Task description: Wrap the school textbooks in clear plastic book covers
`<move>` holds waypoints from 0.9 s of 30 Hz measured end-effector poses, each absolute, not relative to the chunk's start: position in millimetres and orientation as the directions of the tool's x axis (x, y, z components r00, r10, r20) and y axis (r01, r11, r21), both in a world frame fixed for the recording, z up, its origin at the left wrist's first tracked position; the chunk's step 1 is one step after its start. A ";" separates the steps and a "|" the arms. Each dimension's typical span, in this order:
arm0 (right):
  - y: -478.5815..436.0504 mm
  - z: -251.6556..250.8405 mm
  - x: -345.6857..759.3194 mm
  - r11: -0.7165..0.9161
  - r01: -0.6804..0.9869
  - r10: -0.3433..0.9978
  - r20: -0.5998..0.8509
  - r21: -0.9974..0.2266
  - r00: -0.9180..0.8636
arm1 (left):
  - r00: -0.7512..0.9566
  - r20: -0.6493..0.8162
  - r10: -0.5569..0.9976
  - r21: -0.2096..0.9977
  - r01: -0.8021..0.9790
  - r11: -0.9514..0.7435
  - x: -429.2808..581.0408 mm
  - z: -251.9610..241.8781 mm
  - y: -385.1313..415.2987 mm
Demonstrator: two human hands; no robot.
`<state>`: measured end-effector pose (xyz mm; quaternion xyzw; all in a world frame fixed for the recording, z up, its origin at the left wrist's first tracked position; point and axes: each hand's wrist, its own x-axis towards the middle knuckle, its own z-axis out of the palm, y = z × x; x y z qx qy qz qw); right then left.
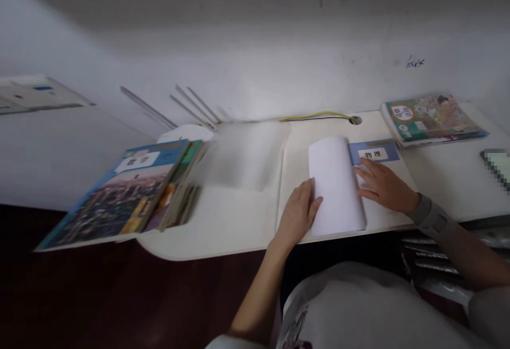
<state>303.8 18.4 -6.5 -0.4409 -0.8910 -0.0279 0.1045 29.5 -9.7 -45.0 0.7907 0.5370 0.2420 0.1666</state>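
Observation:
A white sheet of paper [334,184] is folded over a blue book [374,152] with a white label, on the white desk [239,216] in front of me. My left hand [298,213] lies flat against the sheet's left edge, fingers stretched out. My right hand [384,185] rests flat on the book just right of the sheet, fingers apart, a grey band on its wrist. Neither hand grips anything.
A stack of books [127,192] with a city-photo cover overhangs the desk's left front edge. Another book stack [430,118] lies at the back right. A yellow cable [314,116] runs into a desk hole. Blurred white paper [243,152] sits mid-desk; wall close behind.

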 end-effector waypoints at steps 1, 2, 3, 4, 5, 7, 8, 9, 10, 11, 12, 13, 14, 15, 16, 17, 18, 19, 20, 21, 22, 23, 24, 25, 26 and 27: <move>24.4 -1.0 294.0 0.628 0.776 0.764 0.230 -0.057 -0.602 | 0.324 0.199 0.925 0.508 0.773 -0.380 32.8 -43.4 -12.6; 30.1 3.9 284.2 0.646 0.760 0.751 0.237 -0.069 -0.616 | 0.349 0.191 0.918 0.498 0.771 -0.397 36.9 -41.6 -16.1; 35.2 8.1 274.9 0.659 0.748 0.742 0.230 -0.079 -0.630 | 0.379 0.180 0.908 0.493 0.764 -0.417 41.7 -39.7 -19.8; 39.5 11.2 266.8 0.669 0.739 0.736 0.214 -0.085 -0.642 | 0.414 0.169 0.894 0.491 0.751 -0.441 47.1 -37.8 -23.7; 42.9 13.3 260.4 0.673 0.734 0.735 0.191 -0.087 -0.651 | 0.448 0.161 0.880 0.489 0.738 -0.465 52.9 -36.0 -27.3; 46.9 14.2 252.9 0.673 0.735 0.738 0.143 -0.085 -0.659 | 0.500 0.146 0.854 0.471 0.724 -0.504 63.9 -33.5 -32.5; 47.8 13.4 251.4 0.670 0.738 0.742 0.121 -0.086 -0.659 | 0.515 0.139 0.846 0.455 0.725 -0.517 68.1 -33.2 -33.8; 48.0 11.8 251.2 0.666 0.740 0.746 0.101 -0.090 -0.659 | 0.524 0.134 0.841 0.436 0.731 -0.525 71.0 -33.6 -34.1; 47.7 9.7 251.6 0.662 0.743 0.749 0.085 -0.095 -0.657 | 0.524 0.133 0.841 0.413 0.743 -0.527 72.1 -34.9 -33.4; 47.1 7.3 252.4 0.659 0.746 0.752 0.071 -0.100 -0.655 | 0.514 0.136 0.847 0.387 0.760 -0.523 71.3 -37.0 -31.8; 46.3 4.7 253.1 0.656 0.748 0.755 0.058 -0.103 -0.654 | 0.490 0.144 0.860 0.360 0.783 -0.507 68.5 -39.8 -29.6; 45.5 2.1 253.5 0.652 0.752 0.758 0.048 -0.102 -0.651 | 0.450 0.158 0.879 0.334 0.813 -0.476 63.9 -43.3 -26.9; 44.7 -0.4 253.5 0.648 0.756 0.761 0.040 -0.098 -0.647 | 0.396 0.172 0.902 0.314 0.846 -0.431 58.0 -47.4 -23.9; 44.0 -2.5 253.0 0.642 0.761 0.766 0.033 -0.092 -0.642 | 0.340 0.184 0.922 0.302 0.874 -0.382 51.3 -51.7 -21.0; 43.4 -4.3 252.1 0.636 0.767 0.771 0.026 -0.086 -0.636 | 0.293 0.193 0.936 0.300 0.891 -0.341 44.5 -56.1 -18.5; 43.0 -5.7 250.7 0.629 0.773 0.777 0.021 -0.080 -0.630 | 0.264 0.198 0.944 0.308 0.897 -0.316 38.0 -60.3 -16.4; 42.9 -6.7 249.1 0.624 0.778 0.781 0.018 -0.075 -0.624 | 0.256 0.202 0.945 0.322 0.894 -0.311 32.5 -64.0 -14.9; 42.8 -7.4 247.3 0.621 0.781 0.784 0.016 -0.070 -0.621 | 0.262 0.207 0.943 0.338 0.885 -0.320 28.2 -67.0 -14.1; 43.0 -7.7 245.5 0.619 0.783 0.785 0.016 -0.064 -0.619 | 0.273 0.215 0.938 0.355 0.873 -0.336 25.3 -69.2 -13.9; 43.2 -7.9 243.7 0.617 0.785 0.786 0.018 -0.057 -0.618 | 0.282 0.225 0.933 0.370 0.861 -0.349 23.7 -70.6 -14.1; 43.5 -7.9 242.1 0.618 0.785 0.786 0.019 -0.050 -0.618 | 0.285 0.235 0.929 0.386 0.850 -0.358 23.1 -71.2 -14.7; 43.8 -7.8 240.6 0.619 0.784 0.786 0.017 -0.043 -0.619 | 0.284 0.243 0.927 0.403 0.840 -0.363 23.3 -71.2 -15.4; 44.1 -7.6 239.2 0.620 0.784 0.785 0.013 -0.037 -0.620 | 0.279 0.249 0.927 0.422 0.830 -0.364 23.8 -70.7 -16.1; 44.3 -7.4 238.1 0.621 0.783 0.784 0.008 -0.034 -0.621 | 0.272 0.250 0.929 0.443 0.821 -0.360 24.5 -70.1 -16.7; 44.5 -7.2 237.2 0.624 0.781 0.781 0.000 -0.032 -0.624 | 0.262 0.248 0.933 0.464 0.813 -0.352 25.1 -69.4 -17.2; 44.6 -6.9 236.4 0.627 0.779 0.779 -0.008 -0.031 -0.627 | 0.250 0.243 0.937 0.484 0.806 -0.340 25.5 -69.0 -17.6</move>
